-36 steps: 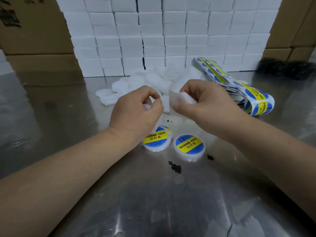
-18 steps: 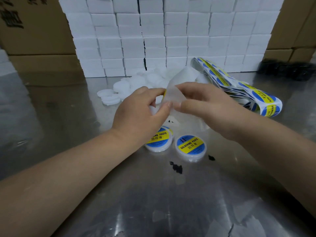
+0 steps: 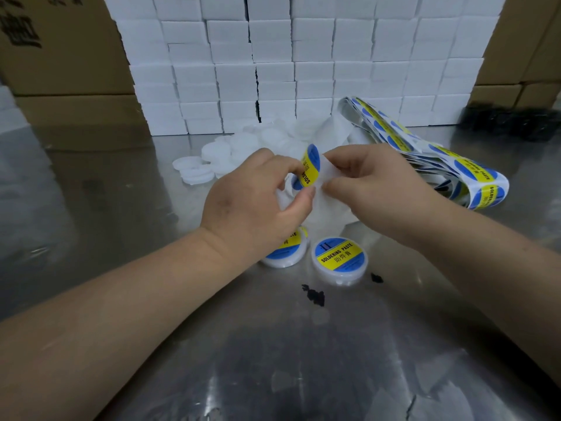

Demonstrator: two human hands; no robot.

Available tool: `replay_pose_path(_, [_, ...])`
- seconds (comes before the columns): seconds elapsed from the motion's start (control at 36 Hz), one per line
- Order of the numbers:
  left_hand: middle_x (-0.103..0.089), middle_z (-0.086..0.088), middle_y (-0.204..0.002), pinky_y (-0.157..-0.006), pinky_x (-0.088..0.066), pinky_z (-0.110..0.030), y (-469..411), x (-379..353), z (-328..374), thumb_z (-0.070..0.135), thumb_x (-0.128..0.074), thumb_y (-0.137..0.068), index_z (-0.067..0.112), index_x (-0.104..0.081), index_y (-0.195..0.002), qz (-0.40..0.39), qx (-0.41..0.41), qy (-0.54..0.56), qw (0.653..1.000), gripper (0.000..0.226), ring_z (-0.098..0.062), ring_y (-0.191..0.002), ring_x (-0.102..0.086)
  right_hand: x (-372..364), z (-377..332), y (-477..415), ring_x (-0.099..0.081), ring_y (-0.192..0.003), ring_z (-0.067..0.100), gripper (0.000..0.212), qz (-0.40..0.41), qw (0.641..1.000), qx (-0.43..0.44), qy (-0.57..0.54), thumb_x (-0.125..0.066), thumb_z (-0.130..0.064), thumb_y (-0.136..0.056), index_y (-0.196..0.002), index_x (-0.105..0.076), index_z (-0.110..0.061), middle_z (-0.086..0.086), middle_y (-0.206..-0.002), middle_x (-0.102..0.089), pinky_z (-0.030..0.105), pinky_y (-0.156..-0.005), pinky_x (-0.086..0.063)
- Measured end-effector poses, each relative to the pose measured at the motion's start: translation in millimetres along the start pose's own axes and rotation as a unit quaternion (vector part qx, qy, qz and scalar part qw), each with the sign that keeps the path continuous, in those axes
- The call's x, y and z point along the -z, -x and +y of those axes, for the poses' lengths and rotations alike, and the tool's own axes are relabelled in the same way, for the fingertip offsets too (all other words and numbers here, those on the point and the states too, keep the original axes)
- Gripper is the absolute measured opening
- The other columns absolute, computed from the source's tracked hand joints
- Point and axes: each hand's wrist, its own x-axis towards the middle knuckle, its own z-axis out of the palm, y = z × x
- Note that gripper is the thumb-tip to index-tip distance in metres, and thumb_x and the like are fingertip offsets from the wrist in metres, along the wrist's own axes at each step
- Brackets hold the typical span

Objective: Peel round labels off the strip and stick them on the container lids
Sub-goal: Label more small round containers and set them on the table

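Pinching label (image 3: 310, 165), left hand (image 3: 255, 202) grip, right hand (image 3: 373, 189) grip apparently nipping strip (image 3: 330, 174), lid (image 3: 288, 251) half-hidden.

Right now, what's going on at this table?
A person is peeling a round label off its white backing strip: the left hand pinches the label, the right hand holds the strip. Two labelled containers sit on the steel table beneath the hands, with plain white lids piled behind.

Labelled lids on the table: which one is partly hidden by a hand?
The left lid, half under the left hand; the right lid shows its whole label.
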Motion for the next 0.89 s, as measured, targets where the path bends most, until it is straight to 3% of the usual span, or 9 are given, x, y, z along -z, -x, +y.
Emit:
replay_pose_path(0.08, [-0.037, 0.013, -0.071, -0.056, -0.025, -0.017, 0, -2, 0, 0.039, -0.057, -0.075, 0.017, -0.068, -0.093, 0.0, 0.006, -0.013, 1.0, 0.03, 0.002, -0.072, -0.034, 0, 3, 0, -0.036, -0.057, 0.015, 0.017, 0.008, 0.999, 0.011, 0.036, -0.048, -0.004, -0.086, -0.089, -0.061, 0.006, 0.029, -0.072, -0.05, 0.028, -0.051, -0.03])
replay_pose_path(0.19, [-0.042, 0.011, -0.076, -0.056, -0.023, -0.018, 0, -2, 0, 0.04, -0.058, -0.075, 0.016, -0.068, -0.092, 0.002, 0.004, -0.028, 1.0, 0.03, -0.002, -0.066, -0.036, 0, 4, 1, -0.045, -0.059, 0.022, 0.016, 0.024, 0.993, 0.045, 0.108, -0.051, -0.01, -0.087, -0.085, -0.067, -0.008, 0.017, -0.07, -0.059, 0.034, -0.059, -0.04])
replay_pose_path(0.36, [-0.058, -0.004, -0.077, -0.056, -0.036, -0.024, 0, 0, 2, 0.039, -0.062, -0.072, 0.012, -0.069, -0.087, -0.011, -0.022, -0.055, 0.998, 0.031, -0.024, -0.064, -0.058, -1, 9, 1, -0.046, -0.056, -0.004, 0.015, 0.04, 0.985, 0.059, 0.157, -0.054, -0.015, -0.085, -0.075, -0.064, -0.02, -0.001, -0.061, -0.057, 0.02, -0.054, -0.033])
replay_pose_path(0.42, [-0.059, -0.006, -0.077, -0.056, -0.037, -0.024, 0, 1, 2, 0.039, -0.063, -0.072, 0.012, -0.07, -0.086, -0.012, -0.028, -0.062, 0.998, 0.031, -0.025, -0.064, -0.06, -2, 9, 2, -0.048, -0.063, 0.0, 0.019, 0.051, 0.985, 0.068, 0.154, -0.056, -0.013, -0.085, -0.072, -0.063, -0.027, -0.004, -0.062, -0.057, 0.019, -0.057, -0.035])
replay_pose_path(0.47, [-0.059, -0.007, -0.076, -0.055, -0.038, -0.024, 0, 2, 2, 0.036, -0.063, -0.074, 0.011, -0.071, -0.086, -0.007, -0.037, -0.066, 0.997, 0.028, -0.026, -0.063, -0.06, -2, 8, 2, -0.047, -0.067, 0.009, 0.017, 0.059, 0.983, 0.066, 0.158, -0.057, -0.014, -0.085, -0.079, -0.069, -0.024, -0.005, -0.066, -0.059, 0.028, -0.061, -0.038])
replay_pose_path(0.56, [-0.052, 0.002, -0.076, -0.059, -0.032, -0.023, 0, 1, -1, 0.035, -0.056, -0.078, 0.014, -0.072, -0.087, -0.003, -0.007, -0.052, 0.999, 0.027, -0.016, -0.066, -0.053, -2, 9, 2, -0.045, -0.057, 0.008, 0.019, 0.069, 0.98, 0.036, 0.183, -0.055, -0.017, -0.085, -0.083, -0.068, -0.031, -0.016, -0.057, -0.049, 0.026, -0.057, -0.034])
replay_pose_path(0.67, [-0.046, 0.008, -0.075, -0.061, -0.028, -0.022, -3, -1, -11, 0.03, -0.053, -0.081, 0.02, -0.066, -0.076, 0.009, 0.072, -0.004, 0.997, 0.017, -0.008, -0.071, -0.043, 4, 9, -2, -0.052, -0.073, 0.024, 0.02, 0.073, 0.956, -0.041, 0.28, -0.049, -0.015, -0.082, -0.089, -0.068, -0.013, -0.001, -0.065, -0.059, 0.03, -0.061, -0.039])
replay_pose_path(0.78, [-0.053, 0.003, -0.078, -0.063, -0.03, -0.022, -8, 0, -21, 0.023, -0.054, -0.086, 0.026, -0.053, -0.067, 0.052, 0.133, 0.031, 0.989, 0.019, -0.009, -0.074, -0.045, 11, 10, -7, -0.046, -0.07, 0.026, 0.023, 0.044, 0.92, -0.132, 0.367, -0.043, -0.014, -0.082, -0.085, -0.064, -0.007, 0.007, -0.072, -0.054, 0.028, -0.052, -0.032])
replay_pose_path(0.89, [-0.053, 0.002, -0.077, -0.063, -0.031, -0.023, -8, 1, -24, 0.031, -0.053, -0.085, 0.027, -0.053, -0.067, 0.079, 0.151, 0.044, 0.984, 0.019, -0.011, -0.076, -0.047, 16, 8, -8, -0.052, -0.092, 0.032, 0.031, 0.075, 0.913, -0.121, 0.383, -0.038, -0.014, -0.088, -0.102, -0.065, -0.012, 0.012, -0.102, -0.061, 0.03, -0.069, -0.034])
